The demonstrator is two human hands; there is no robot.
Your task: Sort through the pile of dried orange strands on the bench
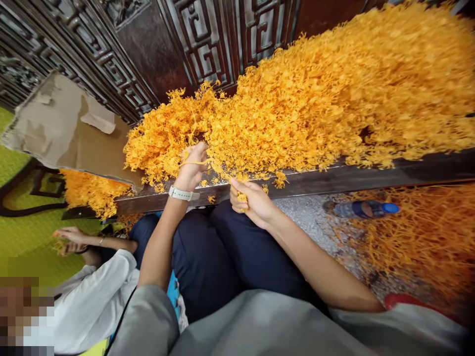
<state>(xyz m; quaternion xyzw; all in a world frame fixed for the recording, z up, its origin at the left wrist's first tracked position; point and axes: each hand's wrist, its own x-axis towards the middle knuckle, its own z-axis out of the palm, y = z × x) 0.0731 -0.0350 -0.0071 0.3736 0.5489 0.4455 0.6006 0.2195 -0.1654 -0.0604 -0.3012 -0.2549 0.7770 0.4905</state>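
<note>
My left hand (193,165), with a pale strap on its wrist, is closed around a thin orange rubbery strand (198,162) at the edge of the heap. More orange material stretches from there to my right hand (254,201). The curled fingers of that hand hold a small orange many-legged piece (242,198) above my knee. Both hands are over the front edge of a dark wooden ledge (315,183). Behind them lies a large heap of the same orange pieces (304,109). My fingers partly hide what they grip.
A torn cardboard box (100,141) stands at left, with more orange pieces beside it. A co-worker in a white top (92,301) sits at left, hands holding something small. At right, a plastic bottle (359,209) lies by orange strands (426,237) on the floor. Carved dark wood (156,59) rises behind.
</note>
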